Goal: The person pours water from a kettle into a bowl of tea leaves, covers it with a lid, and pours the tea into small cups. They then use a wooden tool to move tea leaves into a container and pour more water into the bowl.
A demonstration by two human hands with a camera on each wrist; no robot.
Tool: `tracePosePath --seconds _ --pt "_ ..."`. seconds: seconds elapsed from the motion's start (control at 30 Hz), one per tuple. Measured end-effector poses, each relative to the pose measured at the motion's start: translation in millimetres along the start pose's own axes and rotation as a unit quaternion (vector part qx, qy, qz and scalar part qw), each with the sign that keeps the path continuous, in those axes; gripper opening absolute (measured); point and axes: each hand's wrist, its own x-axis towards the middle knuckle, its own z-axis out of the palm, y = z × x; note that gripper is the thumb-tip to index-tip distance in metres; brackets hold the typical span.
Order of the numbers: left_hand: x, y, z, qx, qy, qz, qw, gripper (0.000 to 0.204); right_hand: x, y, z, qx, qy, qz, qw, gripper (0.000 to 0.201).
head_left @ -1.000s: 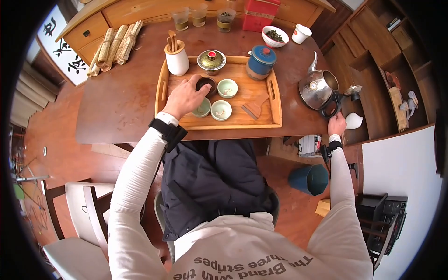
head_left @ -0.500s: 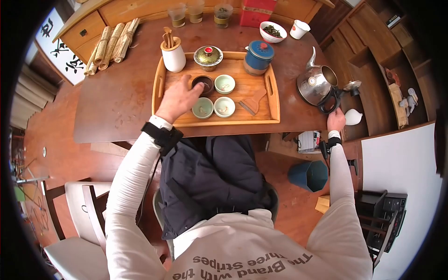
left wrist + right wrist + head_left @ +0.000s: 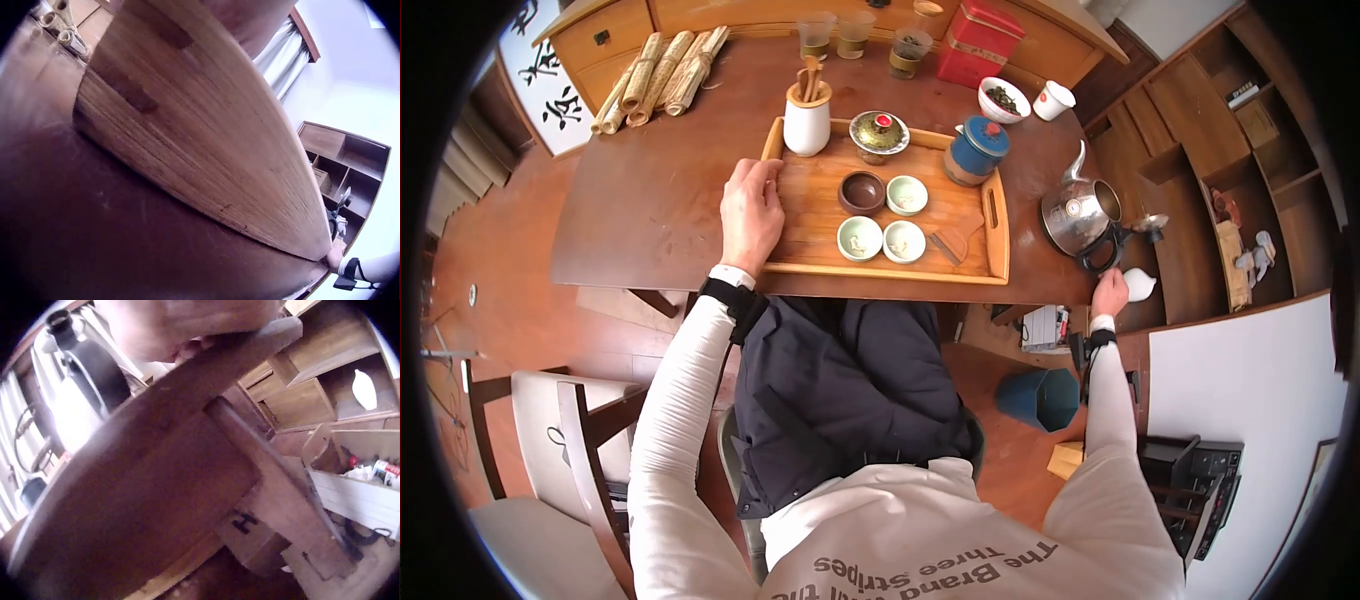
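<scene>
At the left end of the wooden tray (image 3: 820,268), my left hand (image 3: 752,212) grips the rim, its fingers bent over it. The tray's outer side (image 3: 206,144) fills much of the left wrist view, below that hand. On the tray, a dark brown cup (image 3: 862,193) sits in a close group with pale green cups (image 3: 907,195) (image 3: 859,239) (image 3: 903,242). A lidded bowl (image 3: 880,138), a blue lidded jar (image 3: 977,150), a white tool holder (image 3: 807,125) and a flat brown scraper (image 3: 953,243) surround them. My right hand (image 3: 1110,293) rests loosely curled at the table edge, beside the metal kettle (image 3: 1080,212).
Bamboo scrolls (image 3: 660,80) lie at the table's back left. Plastic cups (image 3: 855,35), a red box (image 3: 980,42), a bowl of leaves (image 3: 1004,99) and a white cup (image 3: 1055,101) stand along the back. Shelves (image 3: 1180,200) rise at the right; a blue bin (image 3: 1040,399) stands below.
My left hand has left the brown cup and moved left to the tray's end. The brown cup stays beside the green ones. The view has shifted slightly; my right hand remains near the kettle.
</scene>
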Motion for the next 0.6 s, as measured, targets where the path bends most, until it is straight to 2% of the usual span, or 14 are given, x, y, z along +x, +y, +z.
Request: tracePosePath --seconds 0.07,0.13,0.2,0.27,0.37,0.5,0.6 --pt "-4.5 -2.0 -2.1 0.011 -0.005 0.031 0.999 0.028 -12.6 -3.7 3.0 0.185 0.043 0.111 0.976 0.034" --pt "-7.0 -0.9 -3.3 0.029 -0.006 0.053 0.998 0.031 -33.4 -38.1 -7.1 0.279 0.036 0.177 0.943 0.036" --pt "-6.7 -1.9 -3.5 0.033 -0.016 0.054 0.998 0.034 -48.2 -82.5 -19.4 0.27 0.008 0.167 0.948 0.035" --pt "-7.2 0.8 -4.1 0.072 -0.028 0.058 0.995 0.037 -52.9 -130.8 -26.8 0.318 -0.061 0.116 0.939 0.034" --pt "-6.0 2.4 -5.2 0.073 -0.031 0.057 0.995 0.039 -43.8 -201.4 -27.7 0.305 -0.143 0.044 0.941 0.029" --pt "-6.5 3.8 -4.4 0.081 -0.025 0.059 0.995 0.039 -26.1 -273.8 -12.1 0.271 -0.291 -0.106 0.911 0.022" --pt "-5.3 2.7 -5.9 0.09 -0.02 0.062 0.994 0.039 -16.9 -324.1 14.9 0.256 -0.336 -0.197 0.885 0.019"
